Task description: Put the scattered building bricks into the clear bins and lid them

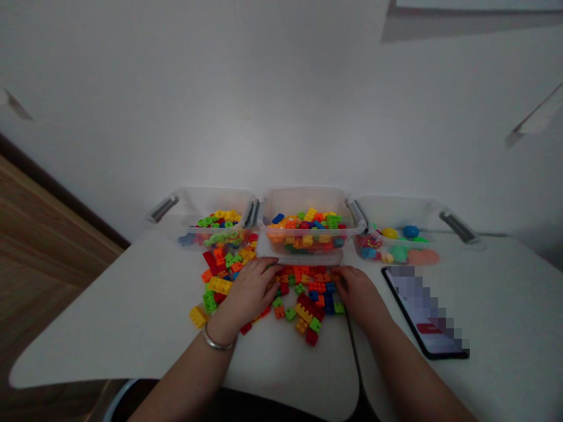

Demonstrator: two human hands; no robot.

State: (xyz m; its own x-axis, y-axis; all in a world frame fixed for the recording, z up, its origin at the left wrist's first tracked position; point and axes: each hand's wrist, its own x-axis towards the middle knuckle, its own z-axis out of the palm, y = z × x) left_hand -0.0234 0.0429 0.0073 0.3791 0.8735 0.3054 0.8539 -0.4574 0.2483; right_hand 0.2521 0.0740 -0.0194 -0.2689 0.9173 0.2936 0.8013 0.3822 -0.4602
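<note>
A row of red and orange toy bricks point(303, 271) lies on the table between my two hands. My left hand point(251, 294), a silver bangle on its wrist, curls its fingers at the row's left end and hides part of it. At the other end, the bent fingers of my right hand point(358, 291) press close against the bricks. Just in front lie red and yellow joined bricks point(308, 309) and a dark blue brick point(329, 303). Many loose bricks, among them a long yellow brick point(220, 285), spread around my left hand.
Behind the hands stand three clear boxes: a left box point(197, 202) and a middle box point(308, 196) with bricks, and a right box point(396, 205) with rounded coloured toys. A phone point(424, 313) lies right of my right arm. A dark cable point(355, 351) runs toward me.
</note>
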